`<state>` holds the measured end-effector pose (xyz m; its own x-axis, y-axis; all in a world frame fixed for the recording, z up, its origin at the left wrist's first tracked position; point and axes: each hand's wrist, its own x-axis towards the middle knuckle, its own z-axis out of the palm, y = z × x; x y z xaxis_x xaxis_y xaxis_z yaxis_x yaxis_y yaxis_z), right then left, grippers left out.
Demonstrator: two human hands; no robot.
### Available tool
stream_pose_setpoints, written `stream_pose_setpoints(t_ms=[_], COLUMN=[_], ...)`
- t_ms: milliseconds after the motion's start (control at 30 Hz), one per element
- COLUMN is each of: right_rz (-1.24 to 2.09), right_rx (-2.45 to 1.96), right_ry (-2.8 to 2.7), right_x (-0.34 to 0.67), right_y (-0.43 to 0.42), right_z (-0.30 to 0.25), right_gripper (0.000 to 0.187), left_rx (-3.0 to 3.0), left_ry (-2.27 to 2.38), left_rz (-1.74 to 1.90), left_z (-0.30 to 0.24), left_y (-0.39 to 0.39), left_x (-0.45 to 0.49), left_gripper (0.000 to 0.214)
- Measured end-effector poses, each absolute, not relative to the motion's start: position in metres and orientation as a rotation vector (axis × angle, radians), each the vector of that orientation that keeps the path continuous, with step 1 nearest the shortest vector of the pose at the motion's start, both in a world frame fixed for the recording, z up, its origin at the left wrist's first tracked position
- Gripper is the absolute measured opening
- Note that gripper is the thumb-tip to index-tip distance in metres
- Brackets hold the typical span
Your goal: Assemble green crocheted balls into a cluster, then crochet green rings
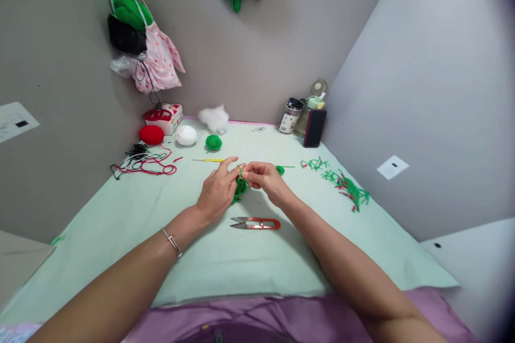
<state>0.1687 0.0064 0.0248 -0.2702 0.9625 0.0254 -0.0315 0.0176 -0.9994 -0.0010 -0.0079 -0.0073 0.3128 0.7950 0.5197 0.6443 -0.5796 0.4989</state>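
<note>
My left hand [217, 188] and my right hand [263, 177] meet over the middle of the pale green table cover [120, 225]. Between them they pinch a small green yarn piece [240, 187], which hangs just below the fingertips. The left index finger points out; the other fingers curl round the yarn. The right thumb and fingers are pressed together on its top. Red-handled thread snips [255, 223] lie flat on the cover just in front of both hands. A yellow crochet hook [208, 160] lies behind the left hand.
Red [152, 134], white [186, 135] and green [213, 142] yarn balls sit at the back left, beside tangled red and black thread [145, 163]. White stuffing [214, 117], a cup of tools [290, 116] and a phone [314, 128] stand by the back wall. Green yarn scraps [346, 186] lie at the right.
</note>
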Motion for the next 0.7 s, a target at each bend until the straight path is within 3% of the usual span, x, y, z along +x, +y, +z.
stream_pose_setpoints(t_ms=[367,567,700], right_rz=[1.24,0.979,0.845], right_rx=[-1.019,-1.123,-1.159], right_ry=[-1.472,-1.553,-1.623], right_x=[0.166,0.163,0.161], right_y=[0.005,0.002,-0.001], right_z=[0.019,0.017,0.015], right_gripper=[0.028,0.024,0.019], left_rx=[2.285,1.774,1.468], left_ry=[1.287,1.173,1.151], left_rz=[1.161,1.312,1.273], left_z=[-0.002,0.0,0.004], left_y=[-0.004,0.002,0.004], left_x=[-0.008,-0.007,-0.006], left_gripper=[0.042,0.02,0.023])
